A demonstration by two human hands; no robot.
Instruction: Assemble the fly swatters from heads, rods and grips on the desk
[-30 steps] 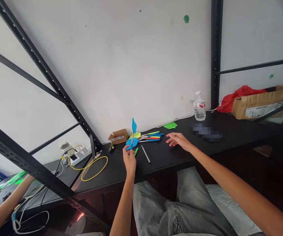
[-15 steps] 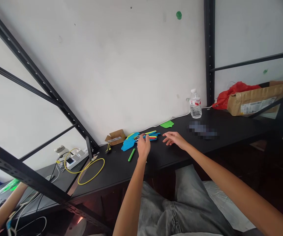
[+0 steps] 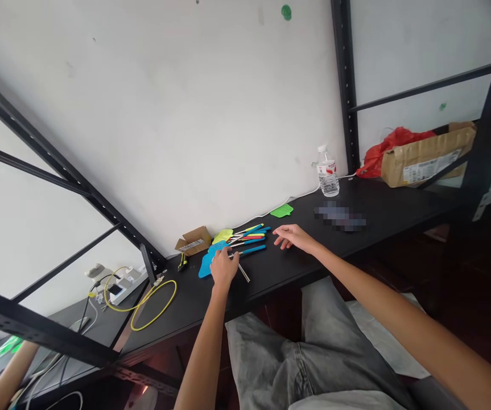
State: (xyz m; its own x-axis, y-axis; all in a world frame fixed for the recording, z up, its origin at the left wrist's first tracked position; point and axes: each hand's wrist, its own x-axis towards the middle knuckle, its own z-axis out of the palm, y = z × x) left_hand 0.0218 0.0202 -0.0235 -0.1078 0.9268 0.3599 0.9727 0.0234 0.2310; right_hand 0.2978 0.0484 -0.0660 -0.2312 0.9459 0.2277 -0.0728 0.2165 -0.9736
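Note:
My left hand (image 3: 223, 269) reaches down to the black desk, its fingers curled beside a blue fly swatter head (image 3: 206, 265). Whatever lies under these fingers is hidden. A thin metal rod (image 3: 244, 273) slants out to the right of that hand. Behind it lies a pile of fly swatters with metal shafts, blue, red and yellow handles, and a yellow head (image 3: 223, 236). One blue handle (image 3: 254, 249) lies a little nearer than the rest. My right hand (image 3: 293, 236) hovers to the right of the handles, fingers loosely bent and apart, holding nothing.
Against the wall are a small open carton (image 3: 194, 241), a green mesh head (image 3: 282, 210) and a water bottle (image 3: 327, 172). A larger box (image 3: 428, 159) stands far right. Left are a yellow cable (image 3: 153, 328) and a power strip (image 3: 126, 285). Another person's arm (image 3: 12, 373) shows lower left.
My left hand has moved left and nearer, away from the swatter handles. The green handle seen before is now out of sight. My right hand stays much the same; the view has shifted slightly.

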